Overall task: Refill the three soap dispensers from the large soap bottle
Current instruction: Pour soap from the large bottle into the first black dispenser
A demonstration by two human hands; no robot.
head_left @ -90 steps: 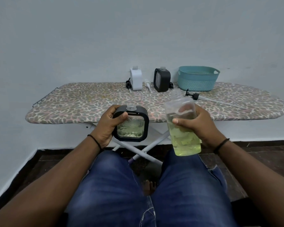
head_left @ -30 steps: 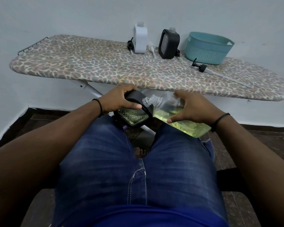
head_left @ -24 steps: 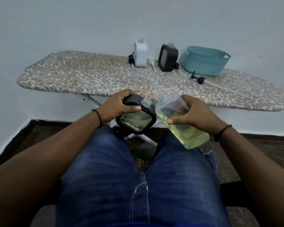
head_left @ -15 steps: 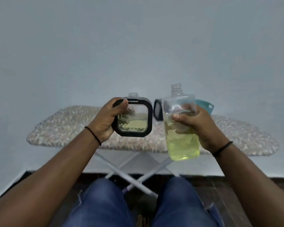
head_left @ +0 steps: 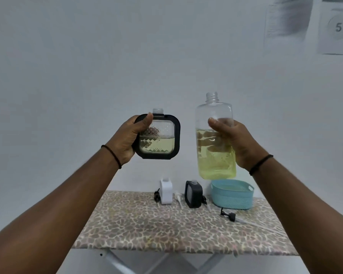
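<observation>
My left hand [head_left: 127, 138] grips a square black-framed soap dispenser [head_left: 160, 137], held upright in the air, uncapped and about half full of pale yellow soap. My right hand [head_left: 240, 143] grips the large clear soap bottle [head_left: 215, 139], upright and uncapped, with yellow-green soap up to roughly two thirds. The two containers are side by side, apart. On the ironing board [head_left: 166, 226] stand a white dispenser [head_left: 166, 191] and another black dispenser [head_left: 193, 194], both without pumps.
A teal basket [head_left: 232, 194] sits at the board's back right. Loose pump heads lie on the board: a black one [head_left: 229, 215] with a long tube, a white one [head_left: 178, 197], and a black one [head_left: 156, 195] left of the white dispenser. A wall is right behind.
A second ago the bottle was tipped into the dispenser over my lap. Both are now lifted upright to eye height, separated, and the view has risen with them.
</observation>
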